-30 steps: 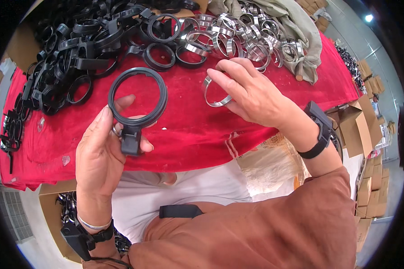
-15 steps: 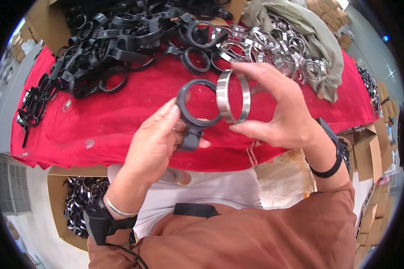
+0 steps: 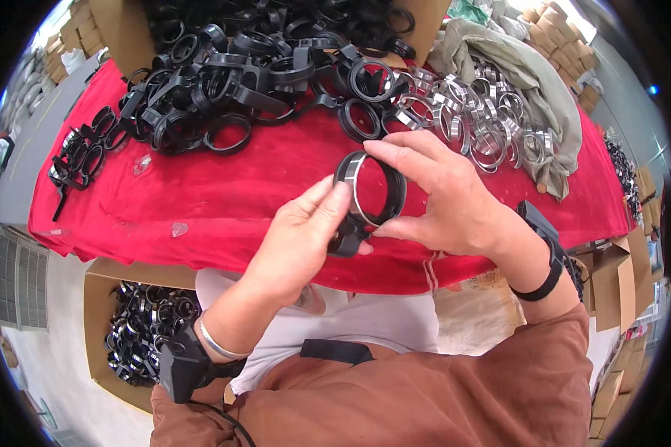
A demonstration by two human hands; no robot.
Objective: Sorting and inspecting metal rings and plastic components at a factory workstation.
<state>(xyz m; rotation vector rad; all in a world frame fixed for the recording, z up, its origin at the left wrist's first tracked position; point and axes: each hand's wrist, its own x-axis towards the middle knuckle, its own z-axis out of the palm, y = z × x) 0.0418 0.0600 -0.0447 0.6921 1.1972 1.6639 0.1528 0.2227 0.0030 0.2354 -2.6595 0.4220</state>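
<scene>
Over the front part of the red cloth, both my hands are closed on one black ring [image 3: 399,195] with a short stub below it. My left hand [image 3: 294,242] grips its left side and the stub between thumb and fingers. A shiny metal band [image 3: 356,186] sits against the ring, lined up with it; how deeply it is seated cannot be made out. My right hand [image 3: 455,195] spans the ring, fingertips on its top edge and thumb at the bottom.
Black rings with stubs [image 3: 227,82] are heaped across the back of the red cloth [image 3: 276,179]. Loose metal bands [image 3: 455,104] lie at the back right beside a grey-green sack [image 3: 552,89]. A cardboard box [image 3: 97,328] of banded rings stands on the floor at lower left.
The metal band, earlier beside the black ring in my right hand, has been brought leftward onto it. My left hand has moved right and tilted the black ring.
</scene>
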